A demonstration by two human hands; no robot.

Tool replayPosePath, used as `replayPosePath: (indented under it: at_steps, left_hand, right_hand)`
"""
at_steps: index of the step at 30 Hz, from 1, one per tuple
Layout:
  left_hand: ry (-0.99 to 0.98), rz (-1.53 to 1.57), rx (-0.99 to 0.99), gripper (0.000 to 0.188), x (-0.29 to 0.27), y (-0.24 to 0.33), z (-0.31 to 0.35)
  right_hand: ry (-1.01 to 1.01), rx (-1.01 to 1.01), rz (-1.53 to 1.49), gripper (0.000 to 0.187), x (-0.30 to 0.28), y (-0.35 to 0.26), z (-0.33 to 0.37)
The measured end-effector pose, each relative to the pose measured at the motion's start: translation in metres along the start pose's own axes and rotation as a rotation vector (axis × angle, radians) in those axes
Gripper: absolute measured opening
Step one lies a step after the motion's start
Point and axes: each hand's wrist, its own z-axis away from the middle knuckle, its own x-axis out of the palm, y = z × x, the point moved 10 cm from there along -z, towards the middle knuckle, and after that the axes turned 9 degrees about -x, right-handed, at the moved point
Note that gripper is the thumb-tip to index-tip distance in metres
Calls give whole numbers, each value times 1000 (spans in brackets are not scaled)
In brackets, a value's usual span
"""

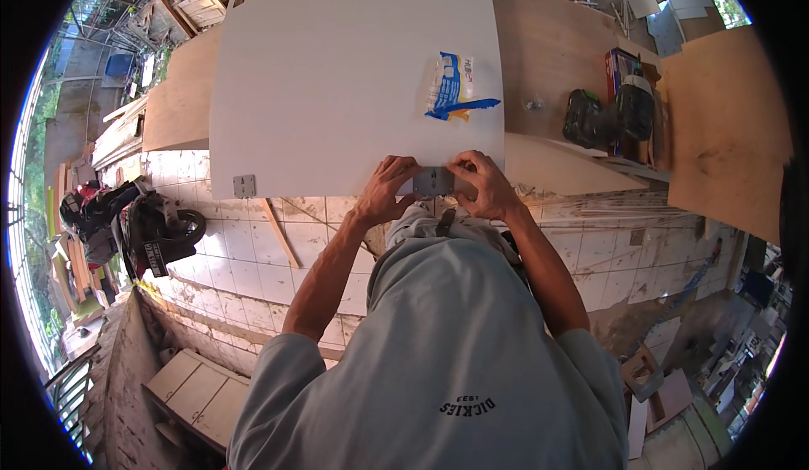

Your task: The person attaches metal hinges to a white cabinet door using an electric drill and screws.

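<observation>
A large white board point(337, 74) lies flat in front of me. At its near edge, toward the right corner, sits a grey metal plate point(434, 182) with slots in its middle. My left hand point(388, 189) pinches the plate's left side. On its right side, my right hand point(484, 185) grips it with thumb and fingers. A similar grey plate point(244, 186) rests at the board's near left corner, apart from my hands. Farther up the board lies a torn blue and white plastic packet point(452, 86) with a blue strip across it.
Right of the board, a cordless drill point(608, 118) rests beside a box point(622, 67) on a brown wooden panel point(548, 40). Another brown panel point(729, 124) stands farther right. A motorcycle point(160, 225) is parked at left on the tiled floor point(240, 255). Timber is stacked at far left.
</observation>
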Motion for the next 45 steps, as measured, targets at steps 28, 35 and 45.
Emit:
replayPosePath:
  at_steps: [28, 35, 45]
  left_hand:
    - [18, -32, 16, 52, 7, -2, 0]
    - [35, -96, 16, 54, 7, 0, 4]
    - [142, -103, -14, 62, 11, 9, 0]
  right_hand:
    - [-4, -390, 485, 18, 26, -40, 25]
    - [345, -36, 336, 8, -27, -22, 48]
    - [1093, 470, 428, 29, -168, 43, 168]
